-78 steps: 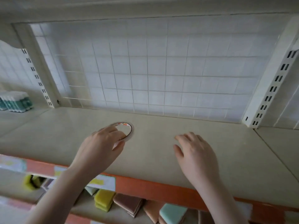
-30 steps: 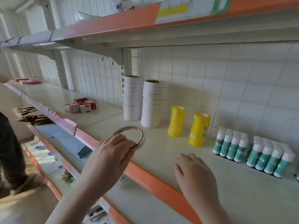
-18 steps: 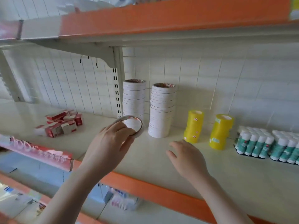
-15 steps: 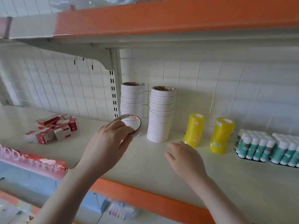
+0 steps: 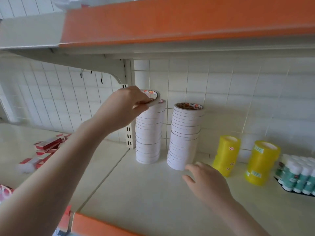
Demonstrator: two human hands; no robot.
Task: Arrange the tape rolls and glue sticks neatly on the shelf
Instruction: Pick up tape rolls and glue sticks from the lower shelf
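Since half a second earlier, the left hand (image 5: 124, 106) had risen from shelf level to the top of the left white tape stack (image 5: 149, 133), carrying the thin white tape roll (image 5: 151, 99). Its fingers pinched the roll's near-left edge, and the roll lay tilted, partly over the stack's top and not yet seated flat. The right hand (image 5: 207, 182) hovered low over the shelf (image 5: 144, 193) with fingers loosely spread and holding nothing, its fingertips just beside the base of the right white tape stack (image 5: 185, 135). To the right stood two yellow tape stacks (image 5: 226, 155) (image 5: 261, 162), apart from each other, and farther right a block of upright glue sticks (image 5: 300, 174) at the frame edge. Red boxes (image 5: 46, 149) lay scattered on the shelf section to the left.
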